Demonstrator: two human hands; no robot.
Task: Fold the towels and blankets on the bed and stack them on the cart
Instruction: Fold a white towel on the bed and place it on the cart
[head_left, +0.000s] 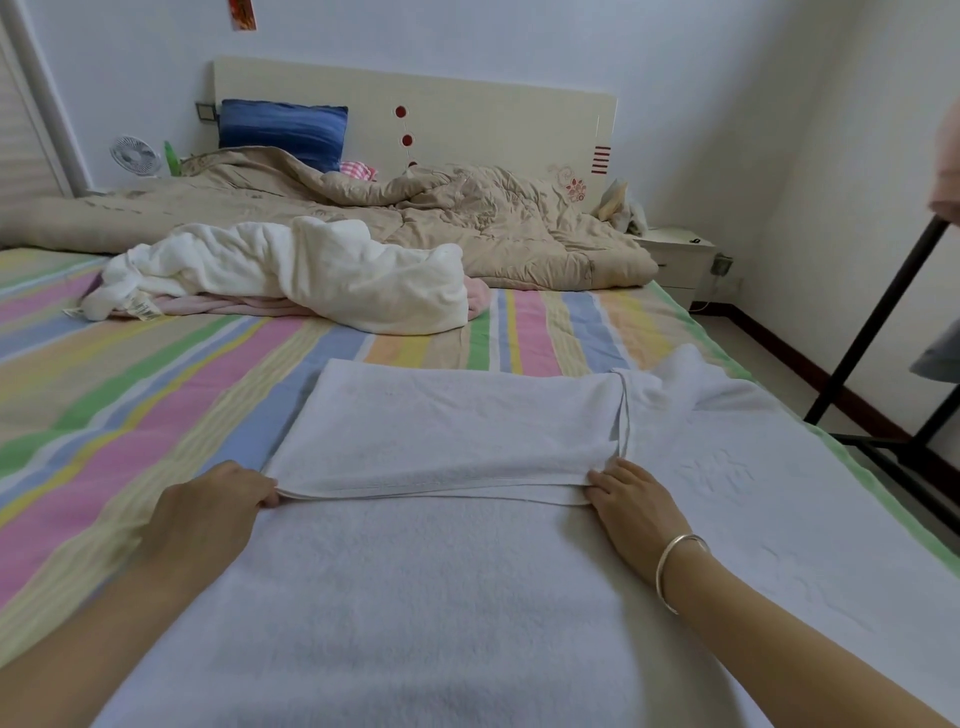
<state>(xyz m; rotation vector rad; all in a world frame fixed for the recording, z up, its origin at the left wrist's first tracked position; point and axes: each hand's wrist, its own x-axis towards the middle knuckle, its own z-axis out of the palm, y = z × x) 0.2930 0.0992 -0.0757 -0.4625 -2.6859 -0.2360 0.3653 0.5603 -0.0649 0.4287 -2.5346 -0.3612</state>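
Quick progress check: it looks like early days. One white towel (457, 415) is spread flat on the striped bed (156, 374), near its front edge. The towel's far part is laid back over itself, so a doubled flap sits across the middle.

The near hem of that flap is pinched at both corners. The left corner is gripped by the left hand (223, 501), fingers curled round the hem. The right corner is nipped by the right hand (631, 501), which has a silver bangle (675, 566) on the wrist. So one fold is being made or squared up, and another fold or two is probably needed before this towel can be called done.

Quite a lot is left, judged from here. A crumpled white heap (311, 270) is lying further up the bed, not yet folded, with something pink (478, 293) tucked under it. Behind that, a beige quilt (467, 218) is bunched up by the headboard. Whether it's counted among the blankets can't be told.

A black metal frame (878, 317) is seen off the bed's right side. It may be the cart, but that's hard to say. Bits of cloth show at the picture's edge beside it, but whether anything folded is stacked there can't be told.
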